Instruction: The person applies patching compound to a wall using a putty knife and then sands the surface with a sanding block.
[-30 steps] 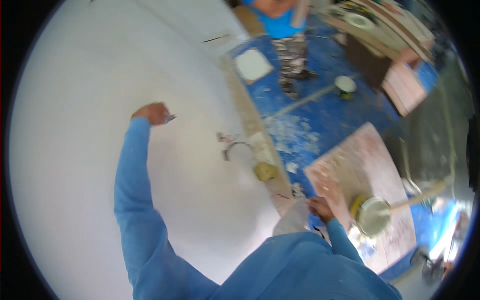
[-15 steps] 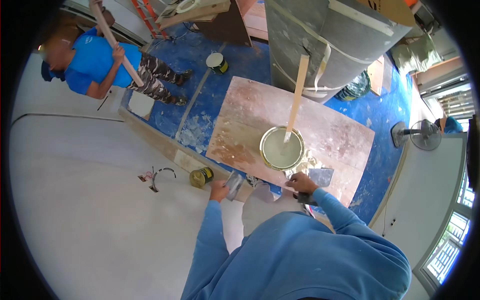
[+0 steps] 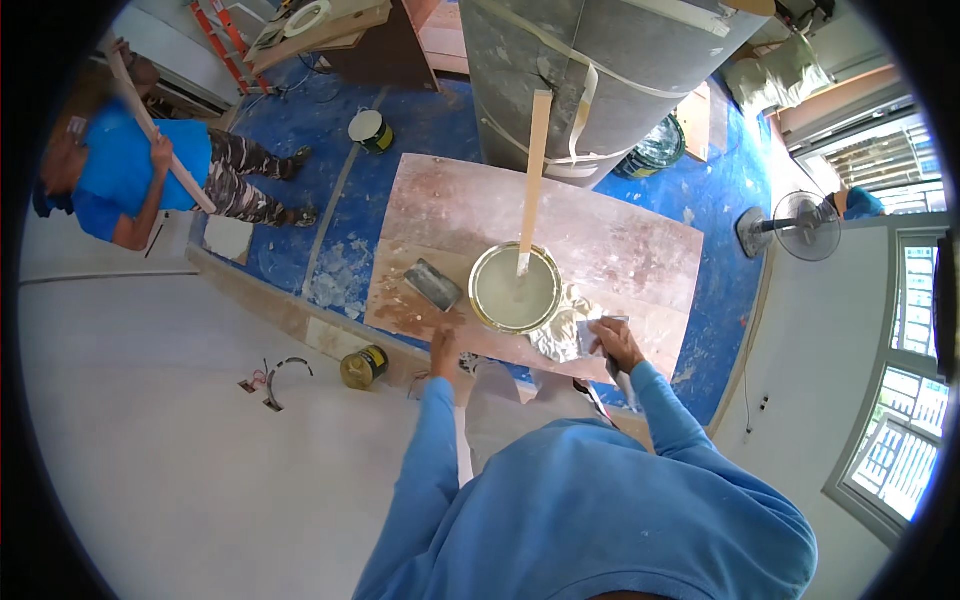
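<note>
My left hand (image 3: 443, 350) is open and empty at the pink board's (image 3: 627, 250) near edge, below a rectangular metal trowel (image 3: 432, 285) lying on it. My right hand (image 3: 617, 343) is closed on a metal scraper (image 3: 608, 325) at the board's right, beside a crumpled silvery sheet (image 3: 563, 338). Between my hands, slightly beyond them, stands an open bucket of pale paste (image 3: 510, 292) on the board, with a long wooden stick (image 3: 536, 170) standing in it. A yellowish can (image 3: 363, 367) is at lower left of the board, near wires (image 3: 288, 375) out of the white wall.
A co-worker (image 3: 140, 170) holds a timber length at left. A small bucket (image 3: 370, 130) stands on blue floor covering (image 3: 330, 280). A ladder (image 3: 215, 45), grey wrapped bulky object (image 3: 600, 50) and dark bucket (image 3: 652, 152) are beyond. A fan (image 3: 800, 225) is at right.
My view has swung onto the board. My left hand, which held the trowel half a second ago, has let go of it; the trowel now lies on the board.
</note>
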Motion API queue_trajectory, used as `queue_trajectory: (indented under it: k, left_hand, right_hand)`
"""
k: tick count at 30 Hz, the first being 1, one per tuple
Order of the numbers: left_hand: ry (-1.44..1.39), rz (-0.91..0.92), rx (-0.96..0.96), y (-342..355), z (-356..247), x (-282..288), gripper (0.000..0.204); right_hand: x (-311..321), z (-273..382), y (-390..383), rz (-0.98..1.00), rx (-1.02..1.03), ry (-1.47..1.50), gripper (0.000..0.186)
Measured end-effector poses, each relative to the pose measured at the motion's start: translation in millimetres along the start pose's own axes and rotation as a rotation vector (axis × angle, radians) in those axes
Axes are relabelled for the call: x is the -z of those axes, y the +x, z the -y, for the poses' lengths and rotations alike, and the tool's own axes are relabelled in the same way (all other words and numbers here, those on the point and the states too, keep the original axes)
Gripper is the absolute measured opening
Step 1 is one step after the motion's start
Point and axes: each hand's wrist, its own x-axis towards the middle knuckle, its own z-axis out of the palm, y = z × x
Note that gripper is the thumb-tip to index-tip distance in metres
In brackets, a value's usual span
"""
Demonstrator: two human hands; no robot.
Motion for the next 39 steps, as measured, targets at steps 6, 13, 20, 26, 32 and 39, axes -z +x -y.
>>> queue_trajectory:
  k: [6,13,20,26,32,39]
  left_hand:
    - [-0.895,0.316,0.399,-64,-116,-82,0.068]
    - [-0.841,0.195,0.286,-25,-111,-48,0.070]
    - [-0.850,0.000,0.344,18,-122,-19,0.068]
    - [0.425,-0.012,-0.236,-52,-25,-134,0.036]
    - [0.961,0.251,-0.551,-80,-82,-235,0.051]
    - [1.039,0.124,-0.263,-67,-51,-299,0.056]
  right_hand:
    - [-41,27,82,0.293,-0.143,0.488,0.065]
    - [-78,41,122,0.378,-0.152,0.479,0.058]
    - [-100,146,126,0.323,0.091,0.222,0.062]
    - [30,71,95,0.080,0.129,0.006,0.075]
    - [89,-111,-7,-0.255,-0.538,0.312,0.065]
    - [76,-126,-110,-0.709,-0.257,0.161,0.053]
